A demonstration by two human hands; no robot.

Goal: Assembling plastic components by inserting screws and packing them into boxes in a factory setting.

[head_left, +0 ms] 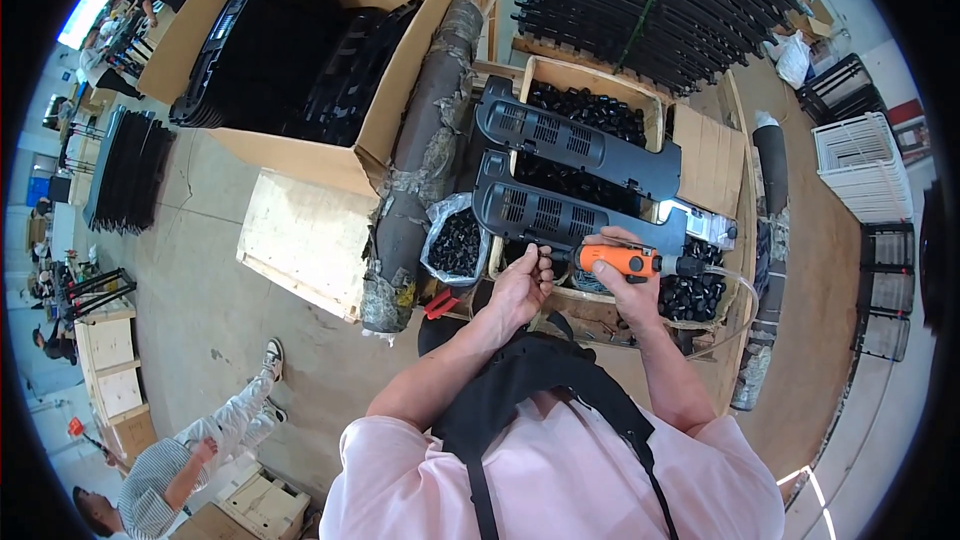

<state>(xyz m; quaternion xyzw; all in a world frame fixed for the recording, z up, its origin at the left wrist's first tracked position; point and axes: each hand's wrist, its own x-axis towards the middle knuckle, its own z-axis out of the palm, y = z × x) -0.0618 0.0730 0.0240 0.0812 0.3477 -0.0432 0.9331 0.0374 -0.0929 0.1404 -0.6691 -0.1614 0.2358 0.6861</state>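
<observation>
My right hand (632, 292) is wrapped round an orange and black power screwdriver (622, 260), its tip toward the left and a clear hose (745, 290) leaving its rear end. The fingers of my left hand (520, 288) pinch together by the driver's tip, at the near edge of a black vented plastic panel (560, 217). What they hold is too small to make out. Beyond lies a second matching panel (580, 145), parallel to the first. Both panels rest across wooden bins of black parts.
Black plastic pieces fill a wooden bin (590, 112). A white bag (440, 260) of small black parts and a red-handled tool (440, 303) are left of my hands. Farther out stand a large cardboard box (290, 155) with black panels and stacked black bars (640, 10). Another person (165, 475) is at lower left.
</observation>
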